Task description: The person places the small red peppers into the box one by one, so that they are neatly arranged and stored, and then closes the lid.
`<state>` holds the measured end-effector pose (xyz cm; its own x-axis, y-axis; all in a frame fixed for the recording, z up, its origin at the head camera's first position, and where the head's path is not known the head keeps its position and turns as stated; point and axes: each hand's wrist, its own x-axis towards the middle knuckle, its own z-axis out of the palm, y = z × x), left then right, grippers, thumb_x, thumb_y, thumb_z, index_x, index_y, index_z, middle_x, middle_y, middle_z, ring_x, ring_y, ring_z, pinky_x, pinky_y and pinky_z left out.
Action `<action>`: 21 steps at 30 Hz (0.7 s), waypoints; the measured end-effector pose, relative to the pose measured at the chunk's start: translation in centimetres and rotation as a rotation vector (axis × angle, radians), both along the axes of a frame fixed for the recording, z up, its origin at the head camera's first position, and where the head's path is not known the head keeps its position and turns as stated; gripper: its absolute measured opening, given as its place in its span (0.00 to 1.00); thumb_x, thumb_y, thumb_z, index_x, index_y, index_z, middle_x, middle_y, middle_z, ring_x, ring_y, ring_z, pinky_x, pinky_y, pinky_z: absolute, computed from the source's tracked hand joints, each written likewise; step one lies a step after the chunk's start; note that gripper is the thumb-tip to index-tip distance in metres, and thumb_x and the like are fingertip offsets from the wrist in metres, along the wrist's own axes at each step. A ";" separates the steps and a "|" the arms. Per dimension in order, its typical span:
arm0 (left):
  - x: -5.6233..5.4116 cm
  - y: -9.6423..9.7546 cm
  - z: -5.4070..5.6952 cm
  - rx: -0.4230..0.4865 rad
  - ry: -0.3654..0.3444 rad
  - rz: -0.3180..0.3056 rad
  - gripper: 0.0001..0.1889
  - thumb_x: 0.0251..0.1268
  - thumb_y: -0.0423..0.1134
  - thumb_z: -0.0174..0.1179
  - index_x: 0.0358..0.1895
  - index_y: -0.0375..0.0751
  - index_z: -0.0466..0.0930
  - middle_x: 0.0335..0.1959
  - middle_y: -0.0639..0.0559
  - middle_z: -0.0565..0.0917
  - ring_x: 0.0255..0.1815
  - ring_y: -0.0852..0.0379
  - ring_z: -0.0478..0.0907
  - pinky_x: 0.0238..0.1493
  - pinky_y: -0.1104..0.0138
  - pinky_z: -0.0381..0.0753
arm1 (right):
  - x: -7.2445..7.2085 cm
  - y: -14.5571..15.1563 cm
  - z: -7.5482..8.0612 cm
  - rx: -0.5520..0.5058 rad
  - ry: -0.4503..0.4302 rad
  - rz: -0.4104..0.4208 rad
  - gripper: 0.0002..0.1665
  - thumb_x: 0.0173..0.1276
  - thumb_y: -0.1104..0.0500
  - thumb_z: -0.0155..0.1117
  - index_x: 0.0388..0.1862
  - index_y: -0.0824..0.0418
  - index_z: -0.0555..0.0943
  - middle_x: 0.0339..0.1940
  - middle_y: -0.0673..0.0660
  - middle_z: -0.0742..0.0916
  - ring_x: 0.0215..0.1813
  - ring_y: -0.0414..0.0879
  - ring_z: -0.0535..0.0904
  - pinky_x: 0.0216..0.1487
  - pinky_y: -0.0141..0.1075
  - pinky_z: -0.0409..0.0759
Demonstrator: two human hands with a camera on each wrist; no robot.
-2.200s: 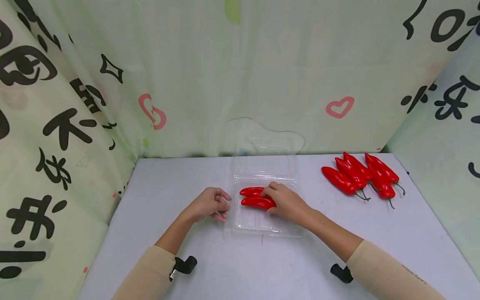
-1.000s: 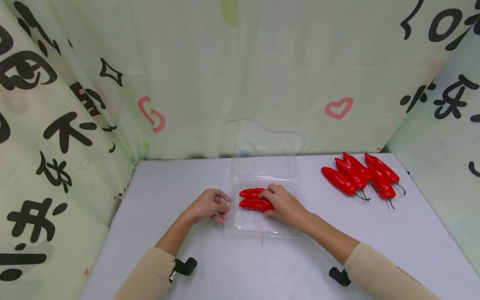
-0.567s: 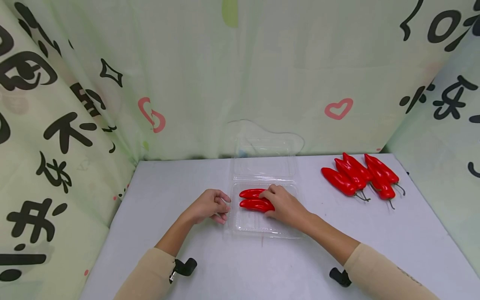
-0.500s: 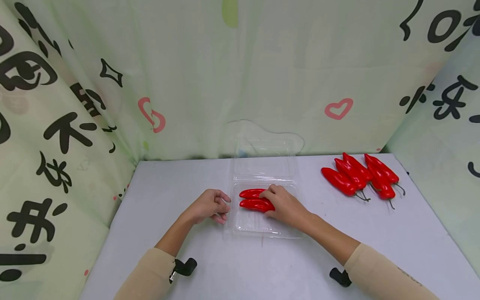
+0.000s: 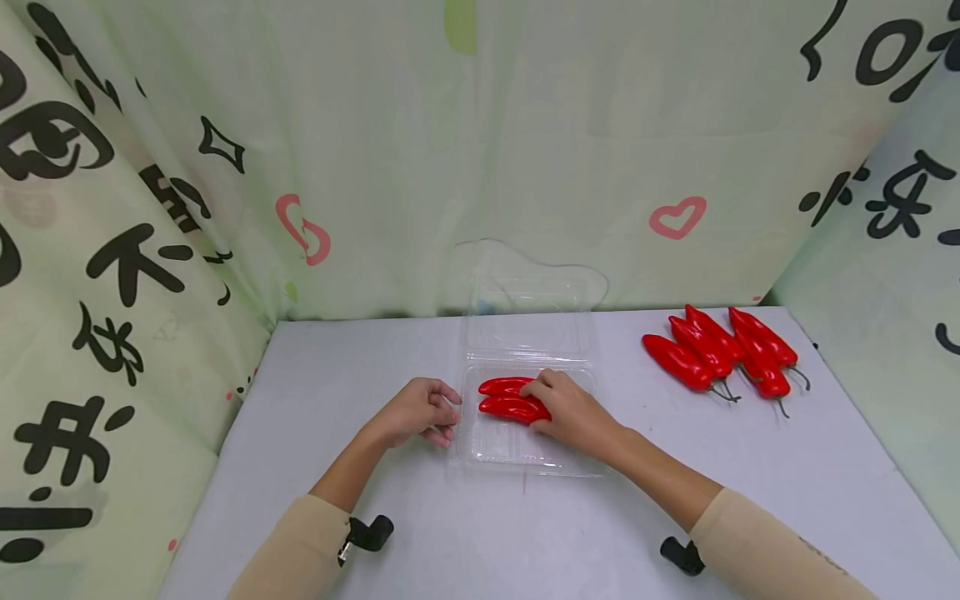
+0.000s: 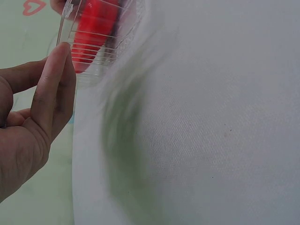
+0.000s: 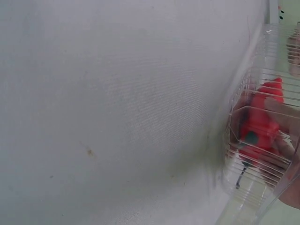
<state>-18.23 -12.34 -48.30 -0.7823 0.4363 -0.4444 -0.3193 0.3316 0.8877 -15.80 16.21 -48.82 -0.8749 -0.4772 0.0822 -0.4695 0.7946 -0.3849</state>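
A clear plastic clamshell box [image 5: 510,454] lies on the table with its lid [image 5: 528,333] raised at the back. Two red chili peppers, a far one [image 5: 501,387] and a near one [image 5: 510,407], lie side by side in it, tips to the left. My right hand [image 5: 573,408] grips across their stem ends and hides them from above; a dark stem [image 7: 241,176] shows through the box wall in the right wrist view. At the box's left edge is my left hand [image 5: 420,410], its fingers loosely bent and fingertips [image 6: 63,49] right at the rim.
Several more red peppers [image 5: 701,354] lie grouped at the table's back right, stems toward the front. Printed pale curtains [image 5: 375,167] stand behind the white table [image 5: 360,350] and at both sides.
Since the oldest frame, my right hand and the two peppers have shifted very slightly left inside the box. My left hand stays where it was.
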 end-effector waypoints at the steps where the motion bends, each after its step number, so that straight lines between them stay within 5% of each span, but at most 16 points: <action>1: 0.0 0.0 0.0 0.002 0.000 0.000 0.16 0.70 0.25 0.62 0.57 0.25 0.75 0.35 0.35 0.85 0.24 0.54 0.84 0.30 0.61 0.91 | 0.0 0.0 0.0 -0.007 0.005 0.004 0.33 0.51 0.58 0.86 0.57 0.58 0.84 0.47 0.56 0.83 0.50 0.48 0.78 0.45 0.38 0.89; 13: 0.1 0.0 0.2 -0.007 -0.004 0.006 0.16 0.70 0.25 0.62 0.57 0.25 0.75 0.36 0.34 0.85 0.25 0.54 0.84 0.31 0.61 0.91 | 0.1 -0.1 -0.2 -0.029 0.052 0.019 0.32 0.50 0.60 0.86 0.55 0.60 0.84 0.45 0.56 0.83 0.48 0.48 0.78 0.43 0.43 0.90; 21: 0.2 0.1 0.3 -0.015 -0.001 0.005 0.16 0.70 0.25 0.62 0.58 0.25 0.75 0.36 0.33 0.85 0.25 0.53 0.84 0.31 0.62 0.91 | 0.1 -0.2 0.1 -0.013 -0.020 -0.012 0.32 0.52 0.58 0.85 0.57 0.58 0.84 0.49 0.56 0.83 0.52 0.49 0.78 0.47 0.39 0.89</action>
<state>-18.08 -12.26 -48.00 -0.7838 0.4261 -0.4518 -0.3220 0.3431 0.8823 -15.74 16.04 -48.72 -0.8824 -0.4652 0.0708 -0.4517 0.7952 -0.4044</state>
